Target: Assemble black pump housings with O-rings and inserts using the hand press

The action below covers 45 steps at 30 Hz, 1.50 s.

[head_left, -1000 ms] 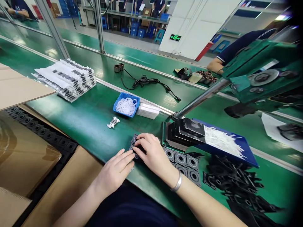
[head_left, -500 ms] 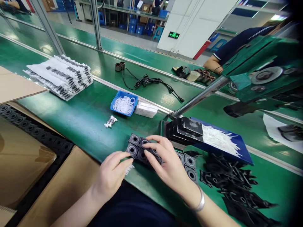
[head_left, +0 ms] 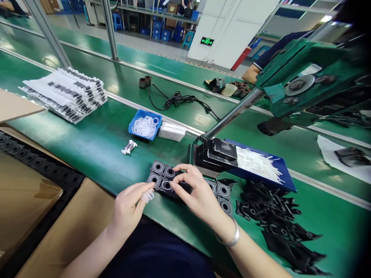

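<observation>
A block of black square parts with round ringed holes lies on the green belt near its front edge. My right hand rests on this block, fingers bent, thumb and forefinger pinched over one hole. My left hand sits just left of the block, fingers curled round a small bunch of white rings. More of the same black square parts lie to the right of my right hand.
A blue tray of white rings and a white box stand behind. A green press machine with a black base is at right, beside a blue tray and a heap of black parts. Cardboard boxes lie left; another person's arm is beyond.
My right hand has slid right off the block's left end, so the ringed holes there now show. My left hand has drawn back slightly, holding the white rings.
</observation>
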### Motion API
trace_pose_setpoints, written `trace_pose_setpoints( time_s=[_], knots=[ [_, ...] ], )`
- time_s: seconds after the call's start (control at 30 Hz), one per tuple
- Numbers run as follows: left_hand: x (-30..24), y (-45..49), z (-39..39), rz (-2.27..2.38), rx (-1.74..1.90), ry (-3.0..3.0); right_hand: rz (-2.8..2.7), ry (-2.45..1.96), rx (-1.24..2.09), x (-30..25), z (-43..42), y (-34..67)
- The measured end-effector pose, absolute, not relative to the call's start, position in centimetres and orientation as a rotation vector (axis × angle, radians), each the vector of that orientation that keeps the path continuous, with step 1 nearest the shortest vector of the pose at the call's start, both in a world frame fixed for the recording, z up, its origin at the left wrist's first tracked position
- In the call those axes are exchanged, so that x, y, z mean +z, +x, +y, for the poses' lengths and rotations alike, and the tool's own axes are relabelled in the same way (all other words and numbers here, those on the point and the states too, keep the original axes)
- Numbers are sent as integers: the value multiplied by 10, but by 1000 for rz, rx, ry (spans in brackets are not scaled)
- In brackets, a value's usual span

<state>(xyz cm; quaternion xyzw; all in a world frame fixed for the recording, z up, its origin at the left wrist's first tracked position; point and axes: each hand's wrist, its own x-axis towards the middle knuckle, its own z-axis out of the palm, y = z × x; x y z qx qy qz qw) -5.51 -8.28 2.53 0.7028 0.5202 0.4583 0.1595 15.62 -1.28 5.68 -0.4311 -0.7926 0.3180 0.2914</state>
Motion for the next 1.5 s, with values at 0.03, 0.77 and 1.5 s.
trace_pose_setpoints(
  time_s=[0.03, 0.77, 1.5],
  knots=[
    [24, -55, -82, 1475, 1315, 2120, -2163, -1164, 783, 55, -13, 158],
    [21, -37, -77, 1169, 1077, 2675, -2378, -1024, 263, 42, -29, 174],
    [31, -27, -76, 1239, 1206, 2338, -2196, -1228, 558, 57, -29, 198]
  ],
)
